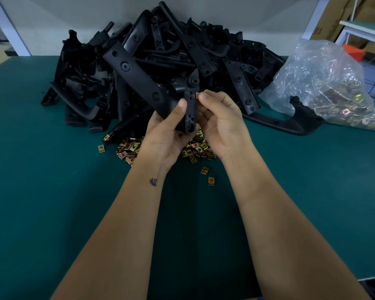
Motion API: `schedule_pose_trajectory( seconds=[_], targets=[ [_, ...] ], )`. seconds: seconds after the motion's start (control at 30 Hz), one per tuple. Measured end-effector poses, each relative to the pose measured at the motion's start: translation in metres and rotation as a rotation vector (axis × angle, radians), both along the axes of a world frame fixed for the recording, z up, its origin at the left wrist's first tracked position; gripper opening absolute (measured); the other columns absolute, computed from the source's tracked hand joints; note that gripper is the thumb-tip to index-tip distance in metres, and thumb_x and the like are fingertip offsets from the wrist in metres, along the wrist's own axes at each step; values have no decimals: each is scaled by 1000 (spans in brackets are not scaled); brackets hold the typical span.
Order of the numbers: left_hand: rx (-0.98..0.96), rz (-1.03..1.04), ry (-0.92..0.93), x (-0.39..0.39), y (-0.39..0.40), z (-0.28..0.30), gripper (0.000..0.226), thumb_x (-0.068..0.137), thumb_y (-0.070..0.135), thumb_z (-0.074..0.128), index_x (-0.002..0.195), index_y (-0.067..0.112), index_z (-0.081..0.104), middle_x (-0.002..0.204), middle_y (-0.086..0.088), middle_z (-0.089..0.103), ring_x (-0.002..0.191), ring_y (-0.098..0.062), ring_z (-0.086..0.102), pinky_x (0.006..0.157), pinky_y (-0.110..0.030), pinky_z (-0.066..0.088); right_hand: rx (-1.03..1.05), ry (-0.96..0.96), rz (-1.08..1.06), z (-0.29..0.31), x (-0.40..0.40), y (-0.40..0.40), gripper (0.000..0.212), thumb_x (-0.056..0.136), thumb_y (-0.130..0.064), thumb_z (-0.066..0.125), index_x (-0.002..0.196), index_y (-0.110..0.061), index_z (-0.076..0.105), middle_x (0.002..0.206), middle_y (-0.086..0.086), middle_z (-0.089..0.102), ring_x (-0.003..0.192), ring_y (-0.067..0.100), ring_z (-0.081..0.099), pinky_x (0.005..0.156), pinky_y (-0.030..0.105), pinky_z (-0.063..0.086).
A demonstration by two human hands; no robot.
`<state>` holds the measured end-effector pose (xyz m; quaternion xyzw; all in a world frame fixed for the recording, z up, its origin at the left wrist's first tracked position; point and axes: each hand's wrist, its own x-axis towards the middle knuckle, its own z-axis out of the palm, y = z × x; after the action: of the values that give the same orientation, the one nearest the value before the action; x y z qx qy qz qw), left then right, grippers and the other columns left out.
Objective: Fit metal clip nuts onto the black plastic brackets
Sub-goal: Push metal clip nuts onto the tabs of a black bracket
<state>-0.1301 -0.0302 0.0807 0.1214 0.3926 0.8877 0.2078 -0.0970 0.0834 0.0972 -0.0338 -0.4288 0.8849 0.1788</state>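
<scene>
Where both hands (193, 124) grip the bracket (191, 105), the clip nut (196, 95) barely shows.

You're at a factory assembly station: a green-matted counter (52, 191) heaped with a pile of black plastic brackets (160, 57), loose clip nuts (195, 148), a bulk bag of more nuts (325, 83) (cardboard cartons (333, 20) stacked behind).

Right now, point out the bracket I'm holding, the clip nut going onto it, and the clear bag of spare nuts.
held bracket (191, 105): head view, middle of its black strip.
clip nut (197, 95): head view, its copper edge at the fingertip.
clear bag (325, 76): head view, its crinkled upper side.
</scene>
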Motion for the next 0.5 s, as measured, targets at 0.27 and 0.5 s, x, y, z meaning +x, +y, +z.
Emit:
schedule_pose_trajectory(
  seconds=[0.27, 0.5],
  targets=[
    [-8, 0, -24, 0, 1, -2, 29, 83, 24, 70, 109, 15, 62, 100, -2, 72, 88, -16, 69, 65, -27, 57, 40, -2, -19, -1, 0, 0, 20, 90, 6, 60, 81, -12, 60, 82, 7, 69, 76, 18, 67, 75, 29, 55],
    [-22, 6, -39, 0, 0, -2, 36, 76, 27, 73, 109, 16, 63, 102, -3, 73, 91, -16, 70, 66, -27, 57, 68, -14, -42, 0, -1, -1, 23, 88, 6, 61, 83, -15, 56, 85, 9, 65, 78, 19, 64, 74, 30, 52]
  ],
)
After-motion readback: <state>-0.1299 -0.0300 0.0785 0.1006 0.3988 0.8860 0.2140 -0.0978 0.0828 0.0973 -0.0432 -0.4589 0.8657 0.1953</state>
